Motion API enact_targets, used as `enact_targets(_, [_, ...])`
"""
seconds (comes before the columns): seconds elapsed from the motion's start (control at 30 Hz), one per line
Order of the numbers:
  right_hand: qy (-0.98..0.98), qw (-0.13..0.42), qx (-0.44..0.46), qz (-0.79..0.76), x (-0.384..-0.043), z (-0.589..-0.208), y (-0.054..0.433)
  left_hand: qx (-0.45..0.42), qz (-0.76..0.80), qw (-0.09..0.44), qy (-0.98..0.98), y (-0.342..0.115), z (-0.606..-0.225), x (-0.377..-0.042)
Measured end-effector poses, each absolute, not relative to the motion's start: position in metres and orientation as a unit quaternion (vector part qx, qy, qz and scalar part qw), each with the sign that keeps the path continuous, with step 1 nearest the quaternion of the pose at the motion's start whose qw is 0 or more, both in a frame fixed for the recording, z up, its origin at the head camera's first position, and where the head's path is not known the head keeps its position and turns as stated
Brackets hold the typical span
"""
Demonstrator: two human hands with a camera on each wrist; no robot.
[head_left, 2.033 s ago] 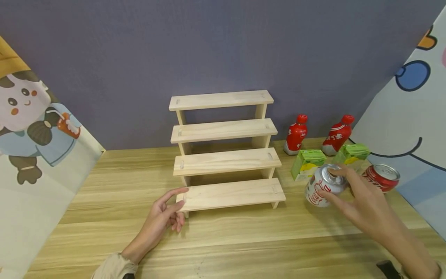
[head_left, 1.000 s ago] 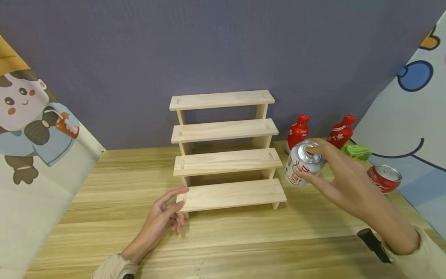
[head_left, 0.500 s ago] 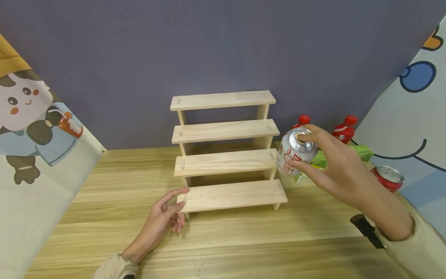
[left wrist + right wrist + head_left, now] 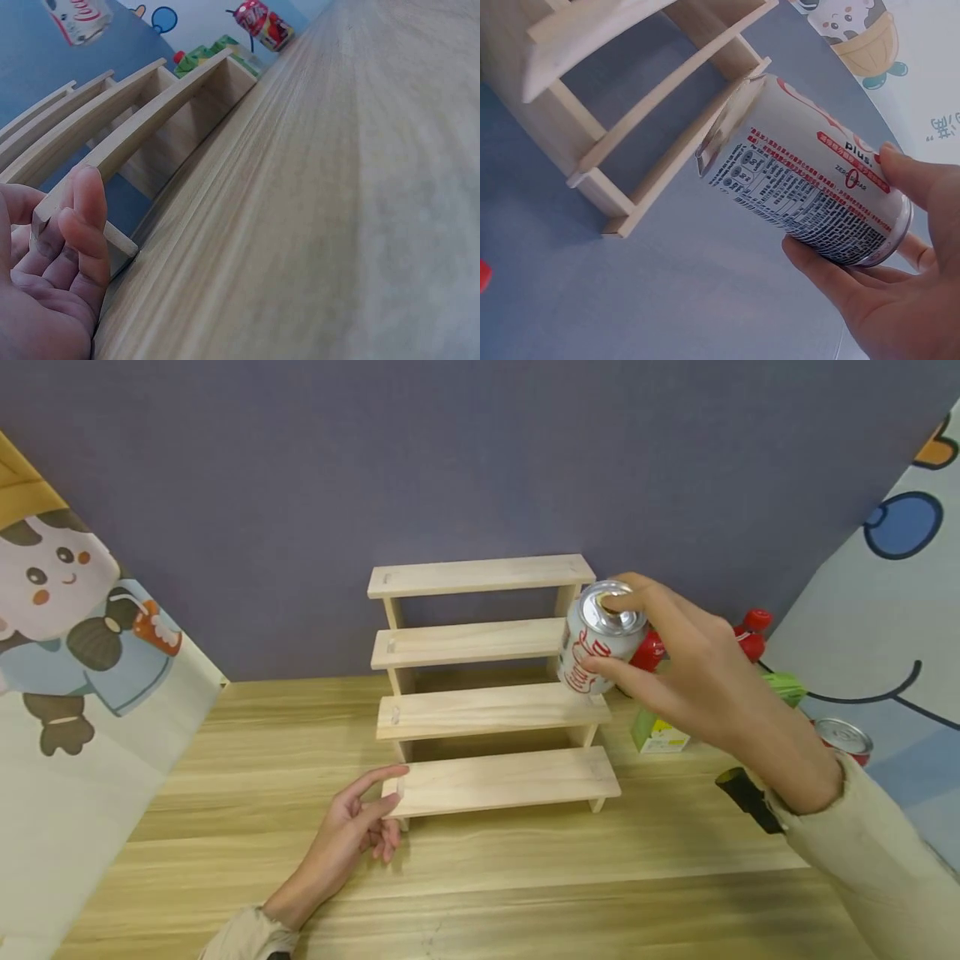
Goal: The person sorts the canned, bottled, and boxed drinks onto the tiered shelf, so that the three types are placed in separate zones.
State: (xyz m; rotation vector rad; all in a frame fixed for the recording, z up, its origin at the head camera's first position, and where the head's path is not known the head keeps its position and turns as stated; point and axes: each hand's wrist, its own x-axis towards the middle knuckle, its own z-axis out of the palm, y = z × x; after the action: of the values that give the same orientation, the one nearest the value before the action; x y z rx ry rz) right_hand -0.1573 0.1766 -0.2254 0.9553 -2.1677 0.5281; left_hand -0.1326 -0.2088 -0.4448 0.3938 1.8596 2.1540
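Note:
My right hand (image 4: 697,668) grips a white soda can (image 4: 585,647) with red lettering. It is held in the air by the right end of a four-step wooden shelf (image 4: 498,782), level with the upper steps in the head view. From the right wrist view, fingers and thumb go round the can (image 4: 810,180) near its top end, and its base points toward the shelf. My left hand (image 4: 348,827) holds the left end of the lowest step, thumb on top. In the left wrist view, fingers (image 4: 88,199) curl about that board's end.
Right of the shelf stand two red bottles (image 4: 752,633), two green drink cartons (image 4: 663,735) and a red can (image 4: 846,739), partly hidden behind my right arm. A dark wall (image 4: 480,460) rises behind the shelf. The wooden table (image 4: 480,893) extends in front.
My right hand has lifted the white soda can off the table and carried it up and leftward to the shelf's right side. My left hand has stayed on the lowest step.

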Motion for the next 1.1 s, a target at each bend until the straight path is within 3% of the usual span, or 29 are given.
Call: enact_targets(1.1, [-0.809, 0.325, 0.406, 0.275, -0.246, -0.174, 0.087, 0.136, 0.749, 0.139, 0.633, -0.209, -0.445, -0.133])
